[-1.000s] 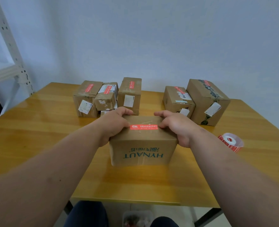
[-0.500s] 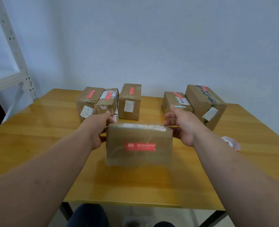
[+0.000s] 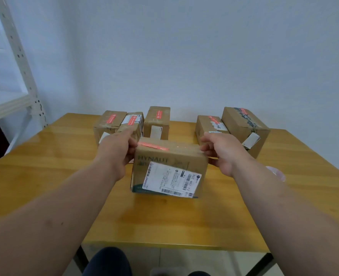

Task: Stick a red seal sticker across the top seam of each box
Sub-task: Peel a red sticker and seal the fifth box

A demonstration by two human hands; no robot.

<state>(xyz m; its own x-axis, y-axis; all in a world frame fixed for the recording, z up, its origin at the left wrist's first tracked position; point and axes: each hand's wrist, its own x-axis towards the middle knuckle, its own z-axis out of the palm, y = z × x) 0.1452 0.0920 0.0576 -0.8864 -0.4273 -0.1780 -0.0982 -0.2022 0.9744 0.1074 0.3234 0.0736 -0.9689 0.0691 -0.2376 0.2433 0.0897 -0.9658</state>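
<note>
Head view, box: the box (image 3: 169,168) sits near the middle of the table (image 3: 45,176), tilted, its labelled side toward the near edge.
Head view, sticker: a red sticker (image 3: 152,146) lies along the box's top face, toward its left end.
Head view, left hand: the left hand (image 3: 117,150) grasps the box's left end, fingers curled round the upper left corner.
Head view, right hand: the right hand (image 3: 222,152) holds the right end, fingers bent against the upper right corner.
Head view, other boxes: three boxes (image 3: 131,124) stand in a group near the far edge, left of centre; two boxes (image 3: 236,126) stand toward the far right corner. Each shows a red sticker on top.
Head view, roll: a pale shape (image 3: 275,172), partly hidden by the right forearm near the right edge, is too blurred to name for sure; probably the sticker roll.
Handling, weight: likely light, since it rides tilted between two end grips.
Handling, stiffness: stiff cardboard with taped faces that may be slick; corners would dent under a hard squeeze.
Handling, hold: best taken at the two short ends, low on the corners, fingers clear of the sticker.
</note>
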